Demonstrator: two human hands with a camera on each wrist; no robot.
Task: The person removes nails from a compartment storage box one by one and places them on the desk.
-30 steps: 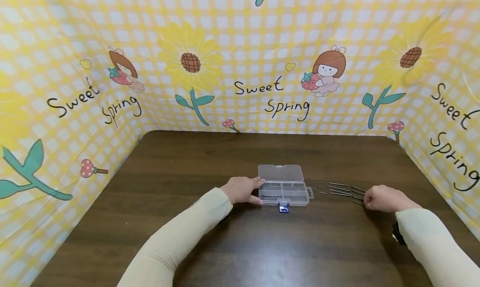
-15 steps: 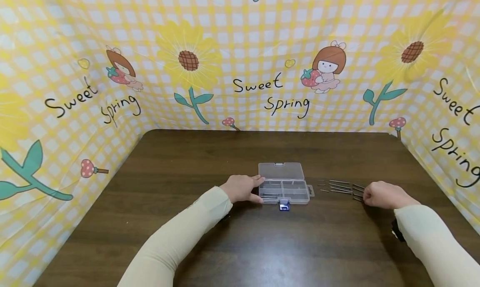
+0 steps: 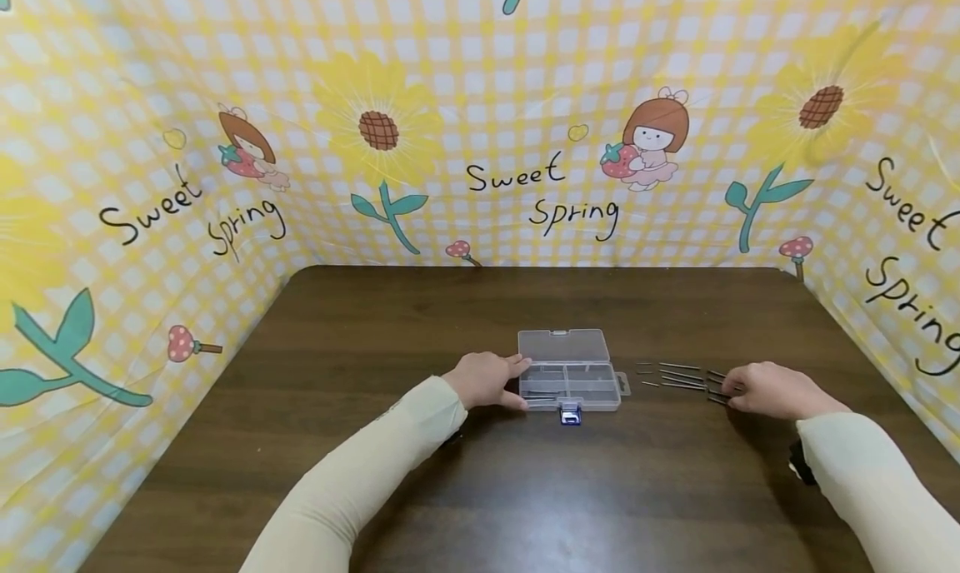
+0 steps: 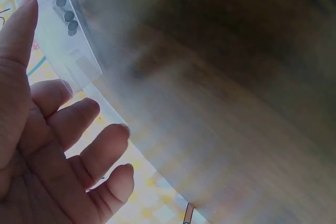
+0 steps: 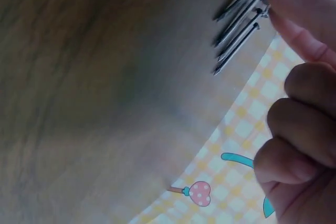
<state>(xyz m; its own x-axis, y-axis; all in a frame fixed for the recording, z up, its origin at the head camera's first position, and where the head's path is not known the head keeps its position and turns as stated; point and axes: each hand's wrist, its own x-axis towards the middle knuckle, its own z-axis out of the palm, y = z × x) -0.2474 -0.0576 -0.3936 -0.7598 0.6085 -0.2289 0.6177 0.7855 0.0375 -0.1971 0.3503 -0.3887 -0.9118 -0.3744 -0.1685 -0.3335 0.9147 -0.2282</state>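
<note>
A clear plastic compartment box (image 3: 592, 396) lies with its lid (image 3: 562, 346) folded back and a blue latch (image 3: 571, 416) at the front. My left hand (image 3: 483, 379) holds its left end, thumb at the front corner, a finger near the hinge. Several nails (image 3: 542, 395) lie in the front left compartment; their round heads (image 4: 69, 16) show in the left wrist view. More nails (image 3: 682, 378) lie in rows to the right. My right hand (image 3: 776, 390) has finger and thumb at the rightmost nails (image 5: 239, 30), other fingers curled; whether it pinches one is unclear.
Smaller thin pins or nails (image 3: 645, 373) lie between the box's hanging tab (image 3: 622, 384) and the larger nails. The brown wooden table (image 3: 465, 481) is enclosed at the back and sides by a yellow checked cloth (image 3: 420, 223).
My right hand's fingers have loosened from a tighter curl, and more of the rightmost nails show around the fingertips. My left hand has stayed on the box. The head view has shifted slightly.
</note>
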